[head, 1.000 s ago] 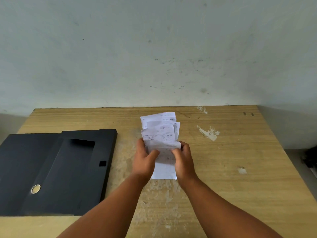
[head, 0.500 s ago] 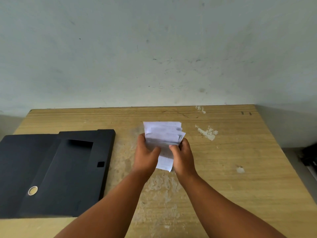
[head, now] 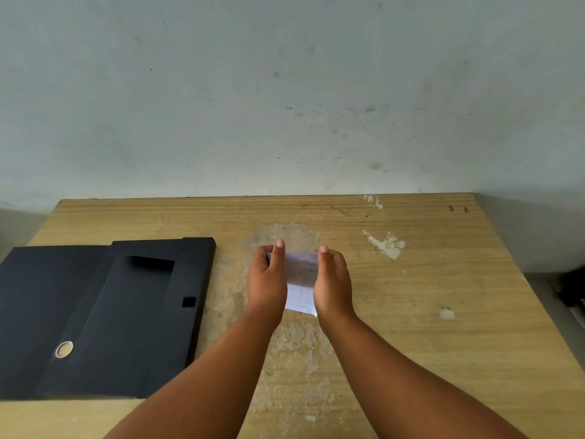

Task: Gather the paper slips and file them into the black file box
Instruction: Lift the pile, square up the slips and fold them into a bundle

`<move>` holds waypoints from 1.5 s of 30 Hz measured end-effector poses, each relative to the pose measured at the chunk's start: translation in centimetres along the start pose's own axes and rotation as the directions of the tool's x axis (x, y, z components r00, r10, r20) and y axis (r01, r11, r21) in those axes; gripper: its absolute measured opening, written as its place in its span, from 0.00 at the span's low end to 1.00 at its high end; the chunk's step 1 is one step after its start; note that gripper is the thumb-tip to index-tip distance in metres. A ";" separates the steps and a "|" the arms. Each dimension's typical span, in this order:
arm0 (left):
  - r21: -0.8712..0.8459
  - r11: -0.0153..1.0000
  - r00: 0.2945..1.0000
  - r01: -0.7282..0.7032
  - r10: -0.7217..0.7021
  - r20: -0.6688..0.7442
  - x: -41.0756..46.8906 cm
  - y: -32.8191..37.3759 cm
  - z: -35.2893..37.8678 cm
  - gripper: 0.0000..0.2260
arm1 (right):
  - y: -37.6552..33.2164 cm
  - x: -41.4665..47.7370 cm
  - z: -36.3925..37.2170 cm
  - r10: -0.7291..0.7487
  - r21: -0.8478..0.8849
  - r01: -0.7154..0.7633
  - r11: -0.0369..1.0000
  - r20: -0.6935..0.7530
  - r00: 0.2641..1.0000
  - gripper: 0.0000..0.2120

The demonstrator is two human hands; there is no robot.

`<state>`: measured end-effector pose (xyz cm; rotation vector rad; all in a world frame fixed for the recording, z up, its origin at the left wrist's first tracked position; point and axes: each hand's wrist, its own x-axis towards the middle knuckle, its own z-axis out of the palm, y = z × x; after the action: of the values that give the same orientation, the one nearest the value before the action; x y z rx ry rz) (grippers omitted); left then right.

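A small stack of white paper slips (head: 300,280) with faint printing sits between my two hands at the middle of the wooden table (head: 443,312). My left hand (head: 267,278) presses the stack's left edge and my right hand (head: 333,282) presses its right edge, fingers pointing away from me. The slips are squared into one pile, partly hidden by my palms. The black file box (head: 104,315) lies open and flat on the table's left side, apart from my hands.
A round metal ring (head: 64,349) is set in the box's near part. A pale grey wall (head: 285,90) rises behind the table's far edge. Dark objects (head: 573,289) sit past the table's right edge.
The slips were fanned out toward the far side; my hands have pushed them together into one compact stack and now clasp its two sides.
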<state>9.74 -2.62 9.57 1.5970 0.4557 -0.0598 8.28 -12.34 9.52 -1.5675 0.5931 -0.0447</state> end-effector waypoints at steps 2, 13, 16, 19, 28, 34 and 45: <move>0.034 0.999 0.999 0.006 -0.004 -0.036 0.2 -0.2 0.3 0.15 | 0.1 0.2 0.1 -0.001 -0.032 0.000 0.999 -0.017 1.000 0.12; -0.040 0.999 0.989 -0.001 0.007 0.150 -0.3 0.0 -0.9 0.15 | 0.6 0.2 -0.7 0.061 0.051 -0.068 0.996 0.132 0.989 0.15; 0.019 0.997 0.948 -0.081 0.071 0.311 -0.2 -1.0 -2.5 0.20 | 1.0 0.1 -1.7 0.057 0.074 -0.075 0.994 0.216 0.975 0.17; 0.220 0.962 0.929 -0.161 0.072 0.363 0.0 -2.1 -3.0 0.23 | 1.6 0.2 -2.0 0.019 -0.067 -0.002 0.998 0.254 0.967 0.18; 0.442 0.864 0.970 -0.242 0.204 0.132 -0.2 -1.7 -1.6 0.07 | 2.7 0.9 -1.9 -0.212 -0.365 0.218 0.905 0.056 0.976 0.12; 0.303 0.936 0.979 -0.182 0.142 0.149 -1.1 -2.7 -1.1 0.11 | 3.6 0.4 -1.7 -0.159 -0.364 0.177 0.915 0.079 0.984 0.09; -0.088 0.994 0.983 0.065 -0.049 0.176 -1.7 -1.5 -0.1 0.14 | 2.3 -0.2 -0.4 -0.042 -0.048 0.044 0.998 0.048 0.998 0.17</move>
<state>7.65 -2.94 8.65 1.4725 0.3628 -0.2170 7.12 -12.56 7.44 -1.6243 0.5267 -0.0257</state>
